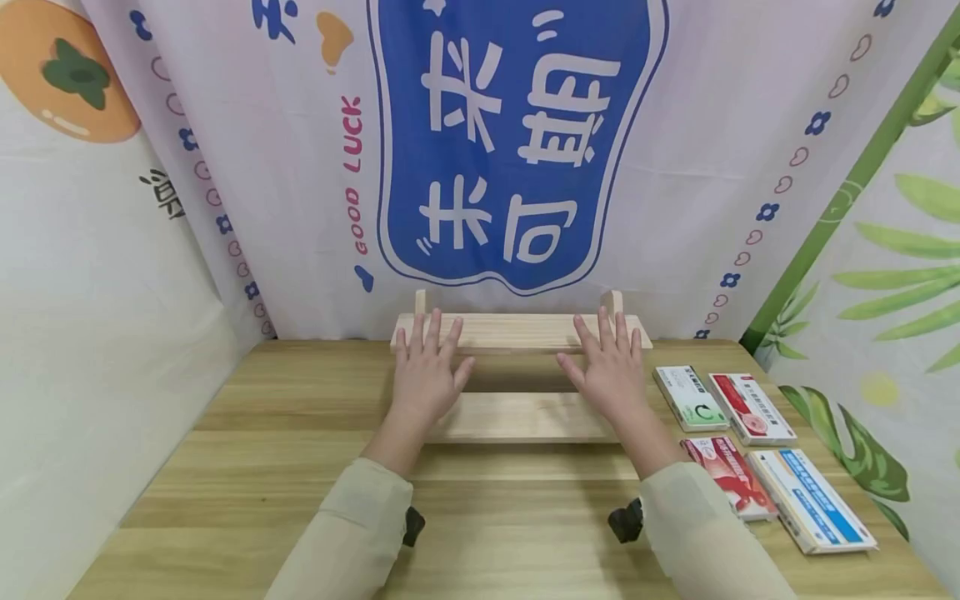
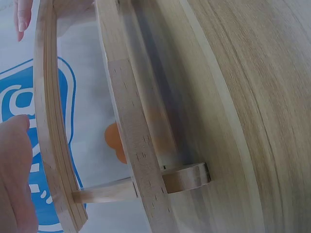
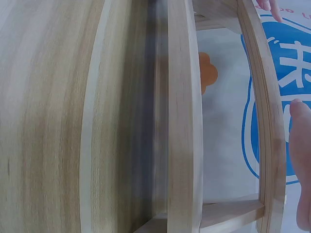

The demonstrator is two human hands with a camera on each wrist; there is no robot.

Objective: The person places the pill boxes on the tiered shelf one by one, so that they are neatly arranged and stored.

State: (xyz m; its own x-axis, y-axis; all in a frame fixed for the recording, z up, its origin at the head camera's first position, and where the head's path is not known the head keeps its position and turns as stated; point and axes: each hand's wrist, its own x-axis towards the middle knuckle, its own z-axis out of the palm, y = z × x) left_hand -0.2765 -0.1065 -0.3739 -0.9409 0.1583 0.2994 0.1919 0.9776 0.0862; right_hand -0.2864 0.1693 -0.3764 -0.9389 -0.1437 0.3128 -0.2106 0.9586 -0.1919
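pale sleeves (image 1: 352, 525) fill the near edge of the head view, running forward over the wooden table (image 1: 225, 467). the left hand (image 1: 426, 371) and the right hand (image 1: 611, 367) lie flat with fingers straight and spread, gripping nothing, palms down over the small wooden rack (image 1: 517, 333) that stands at the middle of the table's far side, against the printed backdrop (image 1: 517, 142). fingertips reach its upper shelf; whether the palms touch wood is unclear. four medicine boxes (image 1: 750, 450) lie flat in two rows just right of the right hand.
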